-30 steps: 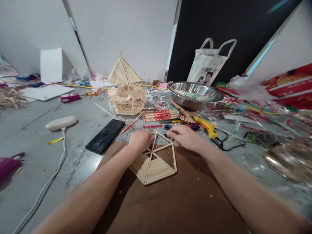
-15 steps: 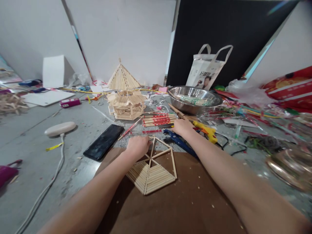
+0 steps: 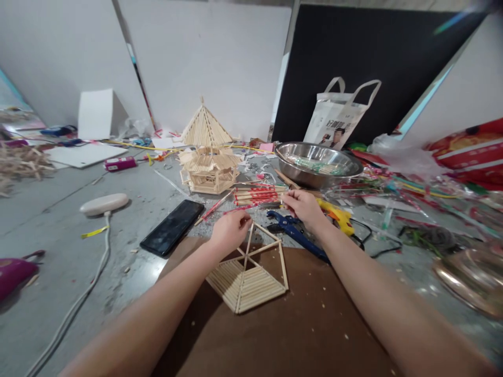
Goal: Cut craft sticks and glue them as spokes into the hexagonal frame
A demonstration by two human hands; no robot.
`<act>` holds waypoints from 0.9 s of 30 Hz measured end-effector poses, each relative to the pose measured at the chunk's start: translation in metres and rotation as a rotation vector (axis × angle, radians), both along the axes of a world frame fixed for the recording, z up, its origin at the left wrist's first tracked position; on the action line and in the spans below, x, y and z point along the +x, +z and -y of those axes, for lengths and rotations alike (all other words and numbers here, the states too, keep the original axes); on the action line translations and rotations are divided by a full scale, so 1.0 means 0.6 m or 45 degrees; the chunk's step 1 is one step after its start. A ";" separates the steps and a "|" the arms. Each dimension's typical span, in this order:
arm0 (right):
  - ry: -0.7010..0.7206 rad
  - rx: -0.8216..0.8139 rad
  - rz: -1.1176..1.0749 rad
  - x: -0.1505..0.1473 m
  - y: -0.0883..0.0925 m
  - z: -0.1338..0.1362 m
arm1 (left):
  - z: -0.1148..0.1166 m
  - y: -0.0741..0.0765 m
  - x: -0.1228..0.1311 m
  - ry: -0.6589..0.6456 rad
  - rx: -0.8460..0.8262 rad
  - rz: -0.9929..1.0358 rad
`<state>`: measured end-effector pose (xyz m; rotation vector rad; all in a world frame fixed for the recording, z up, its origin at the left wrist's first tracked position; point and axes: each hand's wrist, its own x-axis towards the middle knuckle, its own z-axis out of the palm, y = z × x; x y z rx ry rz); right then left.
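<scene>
A hexagonal stick panel point(image 3: 259, 290) rests over the brown board, its near sections filled with wooden sticks and its far ones open frame. My left hand point(image 3: 231, 230) is closed at the panel's far left edge, fingertips against the frame near the far corner. Beyond the panel, my right hand point(image 3: 304, 208) is pinched shut beside the bundle of red-marked sticks point(image 3: 259, 196). Whatever is between its fingertips is too small to make out. Blue-handled pliers point(image 3: 296, 235) lie just below the right wrist, and a yellow glue gun point(image 3: 338, 217) is to its right.
A stick-built pavilion model point(image 3: 208, 170) stands at the back, near a steel bowl point(image 3: 320, 175) and a white bag point(image 3: 330, 118). A black phone point(image 3: 172, 228) and a white corded device point(image 3: 104, 204) lie left. The brown board point(image 3: 294, 340) spans the front. Plastic scraps clutter the right.
My right hand has turned and drawn slightly back from the stick bundle, its fingers now pinched. My left hand stays at the panel's far edge. The whole view has shifted slightly.
</scene>
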<state>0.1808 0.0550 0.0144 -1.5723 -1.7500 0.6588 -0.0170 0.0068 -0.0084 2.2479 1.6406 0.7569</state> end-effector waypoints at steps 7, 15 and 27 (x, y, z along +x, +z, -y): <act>0.204 -0.108 -0.444 -0.043 -0.001 0.050 | 0.009 0.008 0.013 -0.103 -0.044 0.399; 0.327 -0.207 -0.576 -0.094 0.006 0.062 | 0.002 0.008 0.009 -0.115 -0.165 0.630; 0.383 -0.217 -0.513 -0.106 -0.011 0.051 | -0.006 0.005 0.003 0.011 -0.106 0.531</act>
